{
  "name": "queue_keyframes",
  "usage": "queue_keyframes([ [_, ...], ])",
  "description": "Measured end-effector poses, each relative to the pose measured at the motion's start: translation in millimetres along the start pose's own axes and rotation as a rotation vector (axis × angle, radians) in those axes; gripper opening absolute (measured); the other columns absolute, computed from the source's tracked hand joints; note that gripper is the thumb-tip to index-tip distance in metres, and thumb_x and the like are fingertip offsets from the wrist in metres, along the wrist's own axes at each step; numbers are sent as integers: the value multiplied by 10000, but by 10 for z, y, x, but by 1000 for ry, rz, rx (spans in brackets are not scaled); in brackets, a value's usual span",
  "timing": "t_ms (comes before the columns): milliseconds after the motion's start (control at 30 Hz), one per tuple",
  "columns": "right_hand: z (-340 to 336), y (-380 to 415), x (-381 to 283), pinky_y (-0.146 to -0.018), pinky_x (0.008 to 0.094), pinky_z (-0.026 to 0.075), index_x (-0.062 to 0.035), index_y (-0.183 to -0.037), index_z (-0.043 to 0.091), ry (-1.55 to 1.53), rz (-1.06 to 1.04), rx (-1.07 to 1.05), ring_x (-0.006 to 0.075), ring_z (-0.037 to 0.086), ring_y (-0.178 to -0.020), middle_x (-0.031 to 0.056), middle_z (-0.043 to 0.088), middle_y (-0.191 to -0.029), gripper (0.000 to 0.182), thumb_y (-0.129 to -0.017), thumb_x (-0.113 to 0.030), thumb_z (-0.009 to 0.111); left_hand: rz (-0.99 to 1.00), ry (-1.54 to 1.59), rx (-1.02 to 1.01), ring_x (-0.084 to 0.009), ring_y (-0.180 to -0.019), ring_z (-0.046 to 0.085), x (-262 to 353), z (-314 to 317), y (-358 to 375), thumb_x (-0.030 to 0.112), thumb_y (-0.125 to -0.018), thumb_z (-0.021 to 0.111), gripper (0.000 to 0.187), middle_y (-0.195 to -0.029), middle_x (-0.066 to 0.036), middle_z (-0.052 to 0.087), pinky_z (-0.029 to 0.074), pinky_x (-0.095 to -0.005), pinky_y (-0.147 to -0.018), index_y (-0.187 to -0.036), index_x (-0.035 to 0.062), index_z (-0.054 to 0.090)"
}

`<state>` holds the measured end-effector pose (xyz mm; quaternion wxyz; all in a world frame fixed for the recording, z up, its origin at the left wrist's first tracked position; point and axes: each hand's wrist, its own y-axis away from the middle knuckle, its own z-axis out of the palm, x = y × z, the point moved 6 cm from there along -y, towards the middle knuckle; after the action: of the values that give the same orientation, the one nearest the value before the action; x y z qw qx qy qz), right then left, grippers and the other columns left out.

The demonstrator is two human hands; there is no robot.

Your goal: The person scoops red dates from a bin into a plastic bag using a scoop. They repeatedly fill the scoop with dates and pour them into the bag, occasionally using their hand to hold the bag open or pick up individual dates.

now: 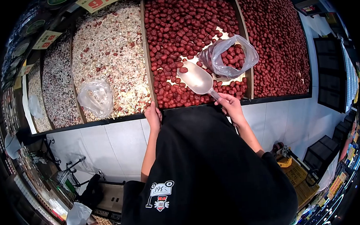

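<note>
My right hand (231, 108) is closed around the handle of a clear plastic scoop (196, 79), whose bowl lies over the red dates (176, 36) with one date near its rim. Beyond it, to the right, an open plastic bag (246, 60) partly filled with dates rests in the same compartment. My left hand (153, 115) is at the bin's front edge, by the divider (147, 53); its fingers are bent against the edge, and what they hold, if anything, is hidden.
Mixed grains (113, 55) fill the compartment on the left, with an empty-looking plastic bag (96, 98) on them. More dates (275, 40) lie right. Price signs (99, 2) stand top left. A shopping cart (68, 181) and a person (79, 218) are lower left.
</note>
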<state>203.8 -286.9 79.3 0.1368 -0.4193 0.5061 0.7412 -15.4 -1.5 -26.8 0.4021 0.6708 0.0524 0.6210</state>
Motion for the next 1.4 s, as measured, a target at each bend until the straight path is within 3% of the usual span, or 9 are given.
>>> queue_keyframes([
  [333,75,129,-152,-460,169,324,19,-1325,598,-36,30,-16,12,432,-508,34,719,-889,369,-992,-136,628,7,-2,-3,-101,-311,324,-26,-10,-21,424,-1038,535,579,-425,19,368,222,-260,-321,-550,132,427],
  [567,144,583,-780,-454,169,341,25,-1323,595,-131,-79,-21,20,447,-512,57,718,-924,365,-991,-124,617,-19,-36,7,-104,-316,314,-21,-13,-4,420,-1042,528,569,-433,16,365,223,-259,-320,-563,138,404],
  [767,-147,1008,-1208,-483,175,339,10,-1329,589,-103,-269,198,22,479,-570,58,724,-968,368,-991,-130,632,-38,16,-81,-98,-310,300,-31,-17,-7,403,-1045,524,528,-439,25,327,213,-254,-306,-609,143,380],
  [833,-243,1108,-1284,-559,198,441,27,-1337,579,3,-353,350,60,594,-689,67,728,-988,391,-984,-128,645,-74,32,-61,-99,-311,299,-16,-8,2,393,-1046,521,523,-441,21,331,218,-254,-305,-610,140,383],
  [867,-300,1108,-1287,-701,261,533,34,-1319,596,108,-529,440,119,671,-832,83,734,-984,399,-964,-131,671,-47,35,-94,-99,-311,300,-29,-1,-17,390,-1046,519,523,-441,20,330,217,-254,-303,-608,139,382],
  [967,-374,1248,-1373,-811,308,551,24,-1291,624,391,-601,629,164,698,-880,107,738,-966,390,-940,-132,693,-17,35,-147,-101,-312,303,-44,-4,-38,384,-1046,516,528,-442,17,333,215,-255,-300,-600,136,381],
  [1133,-166,1414,-1556,-690,398,554,-53,-1203,664,958,-788,859,334,673,-766,126,688,-933,353,-869,-144,733,-63,38,-132,-103,-322,314,7,52,24,375,-1041,533,523,-446,22,337,231,-255,-316,-599,132,392],
  [1233,-33,1416,-1529,-698,409,555,-81,-1223,649,1203,-863,928,305,682,-862,102,681,-1024,382,-857,-136,741,-47,16,-120,-117,-322,303,2,30,35,381,-1027,545,501,-448,21,336,228,-272,-317,-615,129,409],
  [1400,-46,1303,-1369,-767,356,544,-48,-1284,618,917,-833,995,294,667,-874,114,665,-1037,436,-863,-73,725,-4,-75,-163,-90,-347,333,238,176,168,378,-1036,544,494,-467,30,375,256,-249,-337,-631,108,466],
])
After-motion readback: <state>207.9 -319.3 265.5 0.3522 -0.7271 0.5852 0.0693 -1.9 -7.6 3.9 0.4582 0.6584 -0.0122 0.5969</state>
